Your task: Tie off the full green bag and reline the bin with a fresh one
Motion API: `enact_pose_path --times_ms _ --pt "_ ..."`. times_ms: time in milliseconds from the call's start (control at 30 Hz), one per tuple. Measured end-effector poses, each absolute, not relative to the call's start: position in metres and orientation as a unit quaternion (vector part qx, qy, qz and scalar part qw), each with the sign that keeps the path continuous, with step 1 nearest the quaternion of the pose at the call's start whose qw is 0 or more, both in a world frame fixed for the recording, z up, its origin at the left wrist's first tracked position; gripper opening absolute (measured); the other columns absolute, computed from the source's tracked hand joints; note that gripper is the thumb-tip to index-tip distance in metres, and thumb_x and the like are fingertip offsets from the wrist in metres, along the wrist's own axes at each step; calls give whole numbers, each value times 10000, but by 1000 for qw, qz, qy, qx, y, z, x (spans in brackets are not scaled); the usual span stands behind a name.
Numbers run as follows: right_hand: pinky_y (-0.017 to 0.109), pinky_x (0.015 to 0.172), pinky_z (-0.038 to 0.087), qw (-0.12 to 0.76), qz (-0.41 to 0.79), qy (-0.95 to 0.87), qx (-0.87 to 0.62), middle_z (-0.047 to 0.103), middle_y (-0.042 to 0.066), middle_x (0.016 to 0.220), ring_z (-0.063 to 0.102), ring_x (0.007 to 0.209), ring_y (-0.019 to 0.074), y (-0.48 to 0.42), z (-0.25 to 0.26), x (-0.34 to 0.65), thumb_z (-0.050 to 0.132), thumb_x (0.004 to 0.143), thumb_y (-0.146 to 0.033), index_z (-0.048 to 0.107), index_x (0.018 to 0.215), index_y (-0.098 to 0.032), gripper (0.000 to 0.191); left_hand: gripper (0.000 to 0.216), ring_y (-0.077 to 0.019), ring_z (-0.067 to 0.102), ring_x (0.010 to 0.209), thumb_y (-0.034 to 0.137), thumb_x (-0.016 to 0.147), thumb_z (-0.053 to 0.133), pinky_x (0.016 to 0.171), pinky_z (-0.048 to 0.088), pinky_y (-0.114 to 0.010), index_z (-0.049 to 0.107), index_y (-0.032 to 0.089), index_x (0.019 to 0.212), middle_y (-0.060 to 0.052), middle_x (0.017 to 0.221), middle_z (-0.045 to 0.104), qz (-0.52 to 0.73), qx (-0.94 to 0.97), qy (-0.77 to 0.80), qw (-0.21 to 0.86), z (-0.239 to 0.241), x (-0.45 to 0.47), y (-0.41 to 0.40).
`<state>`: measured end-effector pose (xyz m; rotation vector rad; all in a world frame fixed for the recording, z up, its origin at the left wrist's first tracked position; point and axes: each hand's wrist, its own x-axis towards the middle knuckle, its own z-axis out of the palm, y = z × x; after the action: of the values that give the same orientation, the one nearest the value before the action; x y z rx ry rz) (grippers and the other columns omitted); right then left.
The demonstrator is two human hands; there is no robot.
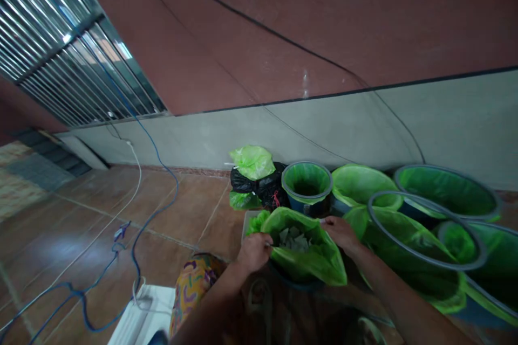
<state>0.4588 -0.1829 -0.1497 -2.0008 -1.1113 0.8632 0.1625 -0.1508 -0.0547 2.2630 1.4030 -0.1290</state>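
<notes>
Here, the left hand (254,252) and right hand (342,234) pinch opposite edges of a green bag (308,263) holding grey scraps (294,238).

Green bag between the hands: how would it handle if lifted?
Likely floppy: the green bag creases and folds between the left hand and right hand, which grip its rim. Its weight would probably hang low, since grey pieces lie inside; how heavy, I can't tell. The film looks thin, so it might stretch or tear.
</notes>
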Motion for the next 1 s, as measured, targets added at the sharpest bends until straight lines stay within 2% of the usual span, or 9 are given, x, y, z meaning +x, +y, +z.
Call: enact_pose_path --times_ms 133,200,367,567,667,833,1000 --pt "337 696 488 355 313 -439 -764 781 83 755 728 776 270 -183 -156 459 601 739 -304 704 656 -232 151 418 -205 740 1032 111 807 601 976 545 -276 789 233 1160 -37 1100 810 -18 827 506 246 -49 170 -150" --pt "359 711 501 377 312 -449 -748 775 86 748 731 775 283 -182 -160 455 581 723 -345 695 663 -239 166 440 -203 744 971 112 797 596 937 559 -277 787 241 1171 -34 1049 813 -2 823 510 252 -48 176 -149" --pt "423 740 515 423 280 -483 -714 768 97 747 723 770 313 -179 -156 445 506 724 -474 667 673 -256 275 367 -205 732 875 162 838 596 898 558 -302 799 223 1137 -49 974 803 46 808 530 253 -47 192 -145" --pt "412 732 528 459 269 -474 -702 772 78 769 717 758 295 -181 -126 439 538 747 -525 683 733 -256 306 316 -191 718 894 179 860 606 874 536 -279 798 226 1106 -38 964 796 64 815 512 265 -50 195 -137" --pt "395 749 545 478 279 -462 -693 786 63 798 725 777 279 -181 -120 439 556 760 -505 693 769 -255 285 305 -197 714 884 159 858 591 855 526 -283 806 218 1066 -41 921 787 53 815 509 272 -55 194 -135" --pt "377 723 533 460 265 -454 -716 775 51 758 712 750 263 -178 -123 445 580 745 -429 677 750 -254 200 301 -195 685 810 188 880 568 767 509 -286 803 187 1068 -40 876 767 84 791 508 331 -75 189 -133" --pt "352 733 519 442 251 -445 -738 747 34 715 700 741 237 -174 -123 449 582 728 -318 638 708 -261 82 253 -176 650 783 149 838 572 730 474 -274 802 159 943 -33 839 746 80 787 473 388 -93 182 -124"
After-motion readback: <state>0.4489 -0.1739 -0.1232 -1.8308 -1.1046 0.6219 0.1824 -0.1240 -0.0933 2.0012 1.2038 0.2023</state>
